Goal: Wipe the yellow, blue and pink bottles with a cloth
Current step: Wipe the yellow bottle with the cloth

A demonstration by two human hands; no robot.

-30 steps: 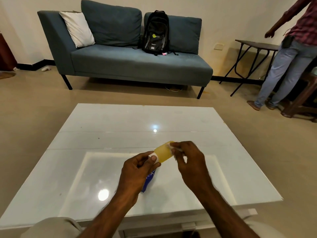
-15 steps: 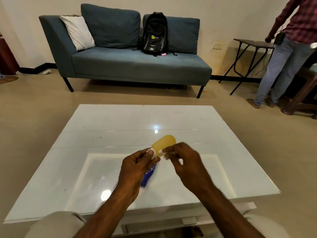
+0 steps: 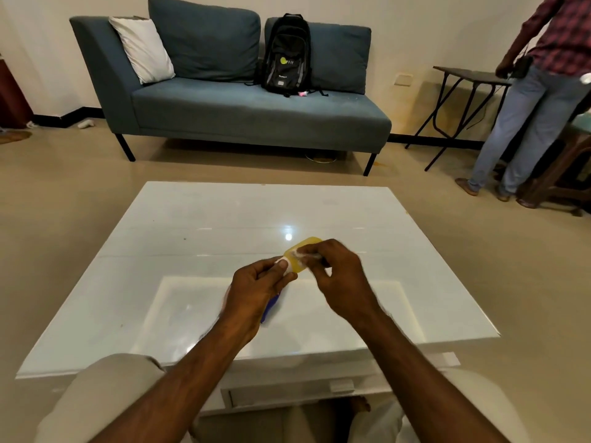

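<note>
Head view: two bare arms are seen reaching out over one white table [image 3: 192,235].
Hands: two are counted, and both are held up above the table top, close together.
Left hand [image 3: 256,289]: the fingers are curled, and the near end of the yellow bottle [image 3: 302,251] is gripped between thumb and fingers.
Right hand [image 3: 339,273]: the fingers are bent in, and a small white cloth [image 3: 308,256] is pinched in the fingertips and pressed on the side of the yellow bottle.
Yellow bottle: one is seen. It is held in the air between the two hands, tipped so its far end points up and away. A white cap [image 3: 284,263] is seen at the near end, under the left thumb.
Blue bottle [image 3: 271,306]: one is seen. It is laid flat on the table, right below the left hand, and most of it is hidden by that hand.
Bottles counted: two can be made out.
Cloth: one is seen, and most of it is hidden in the right hand.
Sofa [image 3: 256,116]: one blue sofa is placed by the far wall.
On the sofa: one black backpack [image 3: 286,55] is stood up against the back, one white pillow [image 3: 144,49] is leaned at the left end, and two blue cushions [image 3: 204,39] are counted.
Small dark table [image 3: 470,75]: one is stood by the wall at the right.
Other person [image 3: 537,100]: one is seen standing at the far right, beside the small dark table, in blue jeans and a checked shirt.
</note>
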